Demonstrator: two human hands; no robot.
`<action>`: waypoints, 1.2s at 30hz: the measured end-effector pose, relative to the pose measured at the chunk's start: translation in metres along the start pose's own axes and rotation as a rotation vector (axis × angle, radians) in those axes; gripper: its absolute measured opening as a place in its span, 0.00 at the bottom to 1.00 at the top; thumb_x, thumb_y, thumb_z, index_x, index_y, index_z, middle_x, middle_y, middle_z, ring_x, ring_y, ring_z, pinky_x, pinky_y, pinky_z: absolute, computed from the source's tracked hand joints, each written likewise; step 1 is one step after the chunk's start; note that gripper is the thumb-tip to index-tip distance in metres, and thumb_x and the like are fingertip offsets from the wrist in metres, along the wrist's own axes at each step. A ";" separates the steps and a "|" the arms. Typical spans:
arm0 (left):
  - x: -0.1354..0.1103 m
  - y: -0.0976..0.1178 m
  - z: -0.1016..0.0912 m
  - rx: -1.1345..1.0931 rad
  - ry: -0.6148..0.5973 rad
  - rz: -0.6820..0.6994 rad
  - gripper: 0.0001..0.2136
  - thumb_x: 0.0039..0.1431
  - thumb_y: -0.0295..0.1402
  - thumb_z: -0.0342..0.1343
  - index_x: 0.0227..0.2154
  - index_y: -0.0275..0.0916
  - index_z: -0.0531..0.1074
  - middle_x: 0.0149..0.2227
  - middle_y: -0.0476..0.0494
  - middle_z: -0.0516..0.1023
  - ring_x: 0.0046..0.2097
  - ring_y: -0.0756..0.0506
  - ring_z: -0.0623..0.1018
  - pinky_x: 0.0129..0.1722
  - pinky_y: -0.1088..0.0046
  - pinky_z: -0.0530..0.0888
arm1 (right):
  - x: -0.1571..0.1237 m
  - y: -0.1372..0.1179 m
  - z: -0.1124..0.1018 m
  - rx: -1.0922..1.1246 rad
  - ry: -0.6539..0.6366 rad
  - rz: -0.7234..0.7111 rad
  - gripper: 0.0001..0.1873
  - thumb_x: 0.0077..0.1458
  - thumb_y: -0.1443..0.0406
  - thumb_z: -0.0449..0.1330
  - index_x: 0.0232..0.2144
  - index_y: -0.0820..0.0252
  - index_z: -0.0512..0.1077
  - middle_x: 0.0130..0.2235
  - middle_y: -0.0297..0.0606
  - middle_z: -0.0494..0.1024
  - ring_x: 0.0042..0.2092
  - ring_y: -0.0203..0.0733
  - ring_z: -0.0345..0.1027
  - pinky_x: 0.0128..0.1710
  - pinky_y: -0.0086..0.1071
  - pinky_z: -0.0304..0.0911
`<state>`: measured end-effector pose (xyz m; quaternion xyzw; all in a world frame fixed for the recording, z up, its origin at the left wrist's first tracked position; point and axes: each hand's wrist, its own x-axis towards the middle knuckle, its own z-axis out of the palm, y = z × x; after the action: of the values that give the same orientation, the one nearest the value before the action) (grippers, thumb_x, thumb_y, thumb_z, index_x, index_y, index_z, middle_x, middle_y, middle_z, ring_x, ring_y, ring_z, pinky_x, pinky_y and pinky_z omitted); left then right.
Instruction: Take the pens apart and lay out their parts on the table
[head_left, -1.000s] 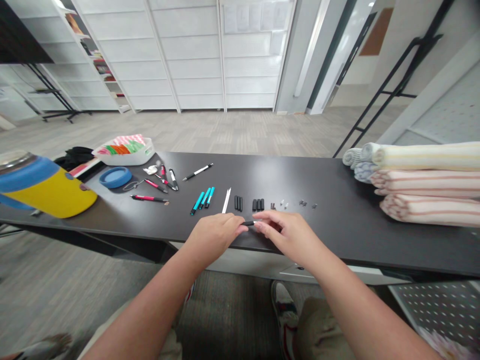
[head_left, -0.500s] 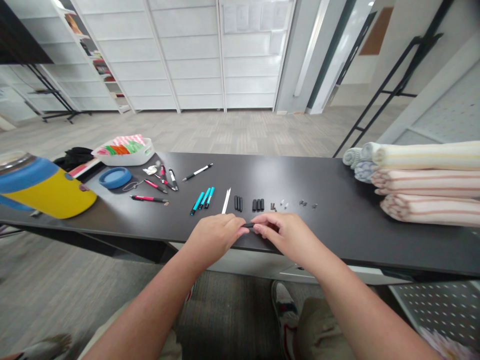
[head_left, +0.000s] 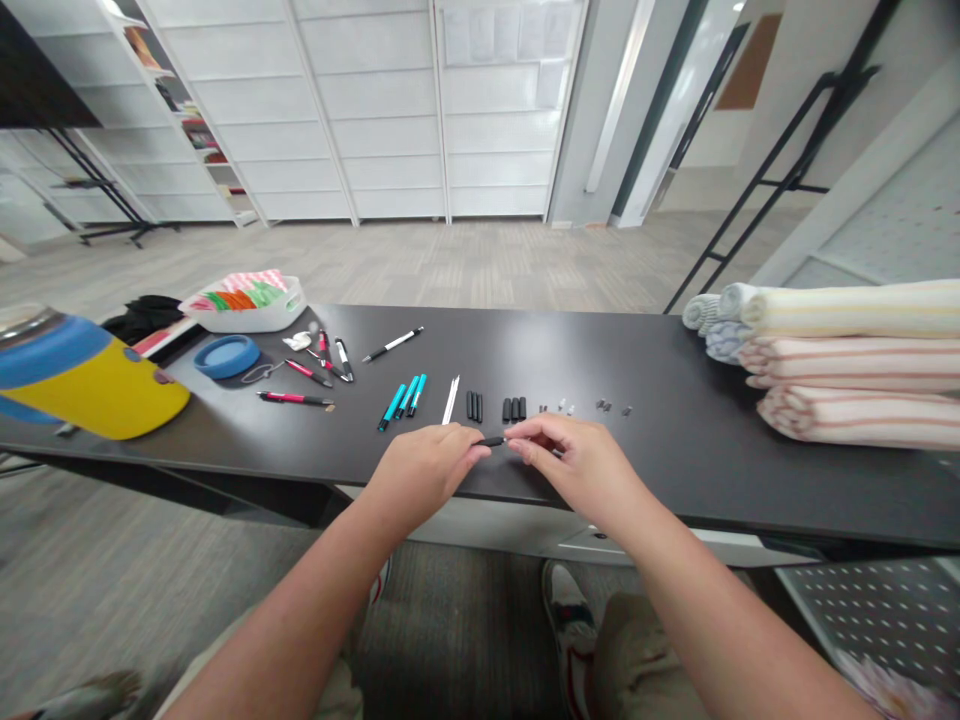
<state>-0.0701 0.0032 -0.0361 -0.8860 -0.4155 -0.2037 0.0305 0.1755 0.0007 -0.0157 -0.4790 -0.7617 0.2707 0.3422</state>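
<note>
My left hand point(head_left: 427, 465) is closed around a slim black pen part point(head_left: 492, 441), whose end sticks out to the right past the fingertips. At that end a small pale bit shows, pinched by the thumb and forefinger of my right hand point(head_left: 577, 460); its exact shape is too small to make out. Just beyond the hands lie pen pieces in groups: teal pen barrels point(head_left: 403, 402), thin white refills point(head_left: 451, 400), black tubes point(head_left: 475, 406), shorter black sleeves point(head_left: 514, 409), tiny clear pieces point(head_left: 566, 408) and small dark metal bits point(head_left: 604, 405).
Red and black pens point(head_left: 294, 398) and a white and black pen point(head_left: 394, 344) lie to the left. Past them are a blue lid point(head_left: 226, 356), a white basket point(head_left: 274, 318) and a large yellow and blue flask point(head_left: 112, 390). Rolled striped cloths point(head_left: 862, 363) are stacked at the right.
My left hand has drawn slightly left with the black pen part. More of its right end now shows, with a pale tip at my right fingertips.
</note>
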 end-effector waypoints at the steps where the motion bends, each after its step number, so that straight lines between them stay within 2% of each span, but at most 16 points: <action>1: 0.000 0.000 0.000 -0.005 -0.003 -0.013 0.14 0.76 0.41 0.49 0.47 0.39 0.76 0.43 0.44 0.85 0.44 0.44 0.84 0.43 0.69 0.76 | 0.000 0.002 -0.004 -0.014 0.024 -0.006 0.08 0.65 0.61 0.62 0.41 0.51 0.82 0.41 0.33 0.86 0.40 0.41 0.79 0.40 0.33 0.69; 5: 0.001 0.000 -0.002 -0.023 -0.014 -0.036 0.13 0.76 0.41 0.49 0.47 0.40 0.76 0.44 0.44 0.85 0.46 0.44 0.84 0.45 0.69 0.77 | 0.001 0.016 -0.033 -0.147 0.180 0.030 0.13 0.66 0.56 0.60 0.43 0.51 0.83 0.38 0.37 0.85 0.38 0.45 0.78 0.38 0.36 0.69; 9: 0.002 0.000 -0.001 -0.037 -0.024 -0.042 0.13 0.76 0.41 0.50 0.47 0.40 0.76 0.44 0.44 0.85 0.46 0.44 0.84 0.45 0.69 0.77 | -0.002 0.039 -0.069 -0.436 0.320 0.025 0.14 0.67 0.57 0.58 0.41 0.54 0.82 0.39 0.41 0.84 0.40 0.48 0.78 0.41 0.40 0.69; 12: 0.002 0.000 -0.001 -0.043 -0.030 -0.047 0.13 0.76 0.40 0.50 0.47 0.40 0.76 0.44 0.45 0.85 0.46 0.44 0.84 0.45 0.70 0.77 | -0.008 0.059 -0.090 -0.612 0.355 0.014 0.13 0.66 0.59 0.58 0.40 0.56 0.82 0.41 0.43 0.83 0.43 0.50 0.78 0.43 0.41 0.69; 15: 0.004 0.002 -0.003 -0.049 -0.038 -0.053 0.12 0.75 0.40 0.51 0.47 0.40 0.76 0.44 0.45 0.85 0.46 0.44 0.84 0.45 0.70 0.77 | -0.015 0.073 -0.102 -0.684 0.316 0.024 0.11 0.65 0.61 0.59 0.39 0.56 0.81 0.40 0.42 0.82 0.41 0.48 0.77 0.41 0.40 0.68; 19: 0.005 0.003 -0.004 -0.041 -0.034 -0.043 0.13 0.75 0.40 0.50 0.47 0.40 0.77 0.44 0.44 0.85 0.45 0.43 0.85 0.44 0.69 0.77 | -0.018 0.082 -0.106 -0.691 0.196 0.040 0.07 0.62 0.62 0.61 0.39 0.56 0.79 0.39 0.40 0.82 0.37 0.47 0.76 0.39 0.39 0.67; 21: 0.005 0.002 -0.003 -0.032 -0.024 -0.036 0.13 0.75 0.40 0.50 0.47 0.39 0.77 0.45 0.44 0.85 0.45 0.43 0.85 0.44 0.68 0.77 | -0.017 0.082 -0.103 -0.696 0.165 0.038 0.06 0.60 0.63 0.62 0.39 0.56 0.78 0.38 0.40 0.82 0.39 0.49 0.75 0.39 0.40 0.67; 29: 0.004 0.000 -0.001 -0.027 -0.012 -0.020 0.13 0.76 0.40 0.50 0.47 0.39 0.76 0.44 0.44 0.85 0.45 0.44 0.84 0.45 0.69 0.77 | -0.010 0.081 -0.093 -0.738 0.131 -0.023 0.13 0.59 0.68 0.60 0.47 0.56 0.74 0.41 0.42 0.84 0.44 0.55 0.72 0.45 0.45 0.68; 36: 0.004 0.000 -0.001 -0.026 -0.011 -0.015 0.12 0.75 0.40 0.50 0.47 0.40 0.76 0.44 0.44 0.85 0.45 0.44 0.84 0.45 0.69 0.77 | -0.006 0.084 -0.092 -0.816 0.084 -0.027 0.17 0.60 0.68 0.58 0.51 0.59 0.74 0.42 0.44 0.84 0.43 0.57 0.71 0.46 0.47 0.68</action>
<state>-0.0680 0.0059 -0.0333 -0.8842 -0.4197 -0.2044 0.0153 0.2947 0.0359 -0.0226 -0.5760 -0.7981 -0.0779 0.1588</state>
